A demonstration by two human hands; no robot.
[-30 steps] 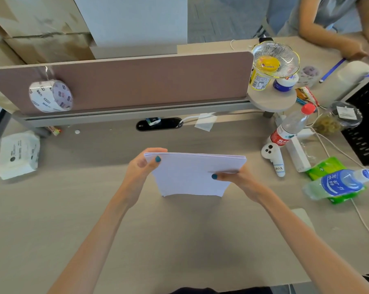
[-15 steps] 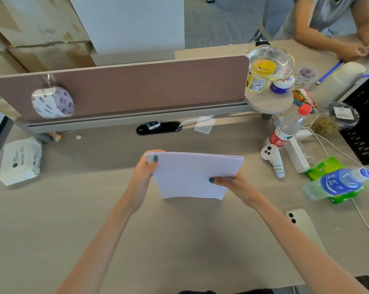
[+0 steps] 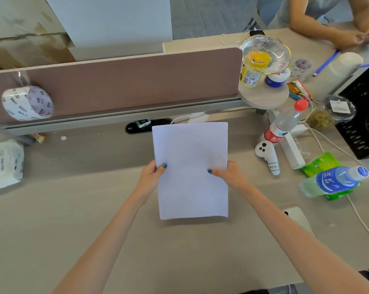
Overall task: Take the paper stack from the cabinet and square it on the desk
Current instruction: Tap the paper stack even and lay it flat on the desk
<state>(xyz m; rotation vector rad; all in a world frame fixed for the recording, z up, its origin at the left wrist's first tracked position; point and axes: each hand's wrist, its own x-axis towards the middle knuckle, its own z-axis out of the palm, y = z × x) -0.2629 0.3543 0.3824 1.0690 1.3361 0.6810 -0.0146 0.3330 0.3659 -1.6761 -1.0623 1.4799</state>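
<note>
Paper stack: white rectangular paper stack (image 3: 191, 168), held over the pale wood-grain desk (image 3: 52, 219).
Left hand (image 3: 150, 179): clamped on its left edge, thumb on top.
Right hand (image 3: 230, 176): clamped on its right edge.

A pale wood desk (image 3: 52, 230) meets a pink divider panel (image 3: 126, 81). Behind it stand cardboard boxes (image 3: 20, 39) and grey carpet floor (image 3: 211, 15).
</note>
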